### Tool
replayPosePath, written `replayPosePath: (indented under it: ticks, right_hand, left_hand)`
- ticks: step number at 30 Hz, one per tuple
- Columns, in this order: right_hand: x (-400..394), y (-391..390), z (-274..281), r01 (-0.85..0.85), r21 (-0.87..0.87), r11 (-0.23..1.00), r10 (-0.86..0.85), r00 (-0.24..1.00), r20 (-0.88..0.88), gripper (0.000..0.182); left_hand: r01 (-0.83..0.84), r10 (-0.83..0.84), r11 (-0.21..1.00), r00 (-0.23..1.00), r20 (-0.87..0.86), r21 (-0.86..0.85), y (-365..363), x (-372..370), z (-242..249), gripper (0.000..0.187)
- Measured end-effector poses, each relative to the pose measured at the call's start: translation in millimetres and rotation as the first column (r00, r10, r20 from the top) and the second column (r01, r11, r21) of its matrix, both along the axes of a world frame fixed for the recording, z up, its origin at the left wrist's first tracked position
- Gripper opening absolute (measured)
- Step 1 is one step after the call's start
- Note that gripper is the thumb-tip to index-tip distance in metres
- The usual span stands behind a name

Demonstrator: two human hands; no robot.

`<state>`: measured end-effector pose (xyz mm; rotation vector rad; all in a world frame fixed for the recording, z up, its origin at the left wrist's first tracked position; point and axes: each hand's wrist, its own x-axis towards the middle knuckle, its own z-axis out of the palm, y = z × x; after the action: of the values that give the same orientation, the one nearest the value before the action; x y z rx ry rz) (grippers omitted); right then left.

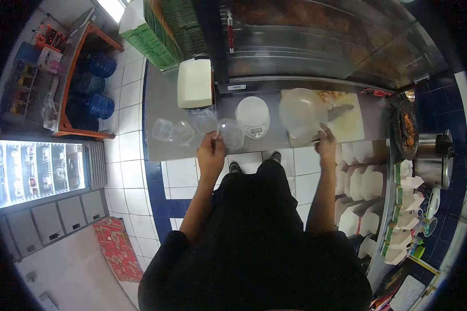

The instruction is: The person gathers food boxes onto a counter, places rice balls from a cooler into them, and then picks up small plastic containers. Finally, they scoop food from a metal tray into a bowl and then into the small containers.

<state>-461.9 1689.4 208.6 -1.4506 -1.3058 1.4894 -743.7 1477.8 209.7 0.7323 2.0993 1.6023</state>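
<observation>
My left hand point(211, 149) pinches the near edge of a clear plastic container point(232, 136) at the counter's front edge. Two more clear containers, one of them a small tub point(162, 129), stand to its left. A white kitchen scale point(252, 114) with a small display sits between my hands. My right hand point(325, 142) has its fingers closed at the near rim of a translucent round bowl point(300, 111), which covers part of a cutting board point(352, 127). Beside the bowl, a broad knife blade point(340, 111) lies on the board near chopped food point(331, 97).
A cream-coloured box point(195, 83) stands behind the containers, near stacked green cartons point(158, 39). A glass-fronted cabinet point(316, 41) borders the counter point(166, 103) at the back. Rightward are a pan of orange food point(409, 127), a steel pot point(433, 160) and open cartons point(366, 184).
</observation>
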Motion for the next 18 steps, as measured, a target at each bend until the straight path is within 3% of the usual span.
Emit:
replayPosePath:
  ticks: [1, 2, 5, 7, 9, 11, 12, 13, 16, 18]
  right_hand:
    - [-11, -1, -8, -0.031, 0.04, 0.999, 0.033, 0.999, -0.032, 0.038]
    - [-26, -4, -14, -0.059, 0.08, 0.995, 0.065, 0.996, -0.066, 0.037]
    - [-77, -15, -9, -0.117, 0.008, 0.993, 0.117, 0.989, -0.087, 0.039]
    - [-98, -14, -28, -0.294, 0.162, 0.942, 0.289, 0.956, 0.054, 0.037]
    - [-110, -12, -39, -0.311, 0.15, 0.939, 0.295, 0.948, 0.116, 0.037]
    - [-114, -10, -48, -0.342, 0.136, 0.93, 0.314, 0.93, 0.192, 0.038]
    - [-113, -9, -51, -0.355, 0.208, 0.911, 0.304, 0.921, 0.243, 0.039]
    - [-112, -8, -54, -0.372, 0.277, 0.886, 0.291, 0.911, 0.292, 0.042]
    - [-110, -7, -58, -0.34, 0.14, 0.93, 0.307, 0.927, 0.215, 0.049]
    - [-105, -6, -64, -0.321, 0.156, 0.934, 0.286, 0.934, 0.213, 0.051]
  left_hand:
    - [-0.017, 0.018, 0.998, 1.0, -0.014, 0.069, 7, 1, 5, 0.018]
    - [-0.037, 0.03, 0.996, 0.996, 0.082, 0.082, 8, 4, 20, 0.018]
    - [-0.074, 0.053, 0.992, 0.978, 0.202, 0.099, 4, 0, 9, 0.019]
    - [-0.032, 0.023, 0.998, 0.988, 0.15, 0.061, 1, -2, 4, 0.02]
    - [-0.004, 0.001, 0.999, 0.995, 0.102, 0.032, 6, -2, 14, 0.021]
    - [0.052, -0.046, 0.998, 0.981, 0.188, -0.029, 12, 1, 24, 0.024]
    - [0.058, -0.055, 0.997, 0.996, 0.066, -0.053, 18, -4, 8, 0.025]
    - [0.045, -0.041, 0.998, 0.997, 0.071, -0.05, 21, -6, -6, 0.025]
    - [0.067, -0.068, 0.998, 0.996, 0.056, 0.017, 38, -1, -5, 0.023]
    - [0.173, -0.167, 0.981, 0.983, 0.073, -0.092, 52, 3, 18, 0.024]
